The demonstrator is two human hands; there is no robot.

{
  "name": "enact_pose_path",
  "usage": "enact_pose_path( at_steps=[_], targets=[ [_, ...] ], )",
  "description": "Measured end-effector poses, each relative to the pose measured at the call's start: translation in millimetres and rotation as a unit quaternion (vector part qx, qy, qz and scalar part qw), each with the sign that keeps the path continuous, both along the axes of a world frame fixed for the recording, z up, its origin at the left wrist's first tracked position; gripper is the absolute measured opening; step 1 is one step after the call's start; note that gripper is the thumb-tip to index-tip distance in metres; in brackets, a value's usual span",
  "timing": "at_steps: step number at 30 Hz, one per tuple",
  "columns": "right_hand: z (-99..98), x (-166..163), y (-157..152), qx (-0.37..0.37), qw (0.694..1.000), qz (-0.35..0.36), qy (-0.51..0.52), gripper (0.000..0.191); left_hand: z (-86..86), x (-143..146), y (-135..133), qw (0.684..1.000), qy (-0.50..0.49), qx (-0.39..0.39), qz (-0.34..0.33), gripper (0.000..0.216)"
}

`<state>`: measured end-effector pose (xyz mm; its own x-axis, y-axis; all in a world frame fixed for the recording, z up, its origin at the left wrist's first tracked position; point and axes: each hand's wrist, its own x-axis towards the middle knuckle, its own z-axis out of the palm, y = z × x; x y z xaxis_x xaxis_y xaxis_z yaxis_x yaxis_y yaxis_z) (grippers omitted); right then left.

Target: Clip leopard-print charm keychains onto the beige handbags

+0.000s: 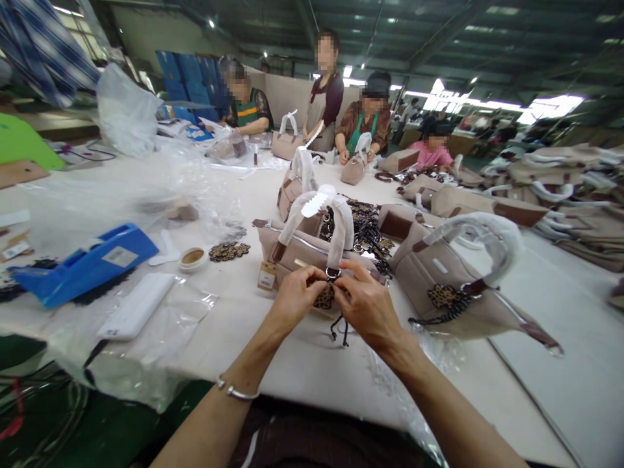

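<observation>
A beige handbag (299, 250) stands upright before me, its handles (344, 227) wrapped in white padding. Close to a metal ring (333, 273) at the handle's base, my left hand (298, 294) pinches a leopard-print bag charm (324, 298). From the other side, my right hand (369, 302) has its fingers closed at the charm's upper edge. Black cord ends (341, 331) dangle below; the fingers partly hide the charm and its attachment. A tan tag (266, 276) hangs on the bag's left side.
Another beige handbag (453, 279) with a similar charm leans at right. Charms (363, 224) are heaped behind my bag. At left lie a blue tape dispenser (92, 263), a white box (138, 305), a small round tub (192, 259) and clear plastic. Several people work across the table.
</observation>
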<state>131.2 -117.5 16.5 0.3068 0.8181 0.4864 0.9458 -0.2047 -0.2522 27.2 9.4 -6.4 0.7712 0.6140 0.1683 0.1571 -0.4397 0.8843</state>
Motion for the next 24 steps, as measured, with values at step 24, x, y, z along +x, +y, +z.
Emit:
enact_pose_path(
  at_steps=[24],
  targets=[
    [-22.7,-10.5,10.8,0.072,0.996,-0.047,-0.015,0.018,13.5,0.2,4.5,0.981,0.065,0.182,-0.018,0.019]
  ],
)
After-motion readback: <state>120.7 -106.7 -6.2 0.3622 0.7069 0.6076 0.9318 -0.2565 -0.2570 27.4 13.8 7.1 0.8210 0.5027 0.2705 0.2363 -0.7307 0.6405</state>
